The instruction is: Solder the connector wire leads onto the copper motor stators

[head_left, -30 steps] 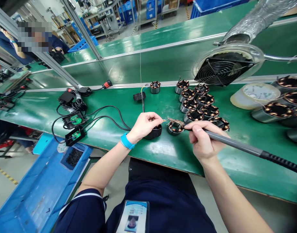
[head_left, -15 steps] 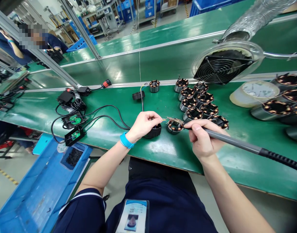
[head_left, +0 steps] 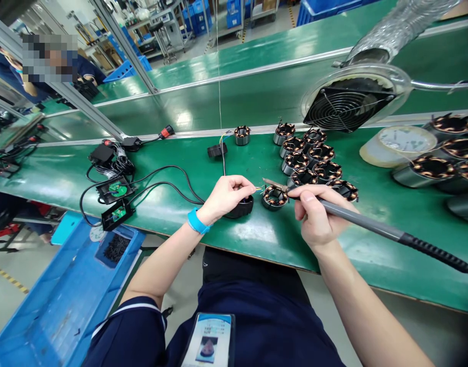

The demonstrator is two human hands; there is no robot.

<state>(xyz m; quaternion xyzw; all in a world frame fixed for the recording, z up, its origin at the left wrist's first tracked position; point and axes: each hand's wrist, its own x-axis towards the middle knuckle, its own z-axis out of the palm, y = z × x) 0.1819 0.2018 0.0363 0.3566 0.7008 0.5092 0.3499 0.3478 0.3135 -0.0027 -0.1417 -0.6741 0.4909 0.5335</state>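
My left hand [head_left: 234, 193] pinches thin coloured wires [head_left: 259, 189], their ends pointing right. Beneath that hand is a round black housing [head_left: 242, 208], partly covered by it. My right hand [head_left: 321, 214] grips a grey soldering iron [head_left: 348, 214] like a pen, its tip a little above and to the right of the wire ends. Below the tip a motor stator [head_left: 275, 199] with copper windings stands on the green bench. A second round black part [head_left: 217, 150] with wires lies farther back, beside another stator [head_left: 242, 135].
Several stators [head_left: 295, 162] stand in rows behind my right hand, more at far right near a white spool [head_left: 398, 145]. A fume fan [head_left: 344, 109] with a foil duct rises behind. Black cables and opened boxes [head_left: 117, 188] lie left; a blue bin [head_left: 61, 285] sits below.
The soldering iron's tip has lifted slightly up and away from the wire ends. My left hand keeps its pinch on the wires. The view has shifted slightly.
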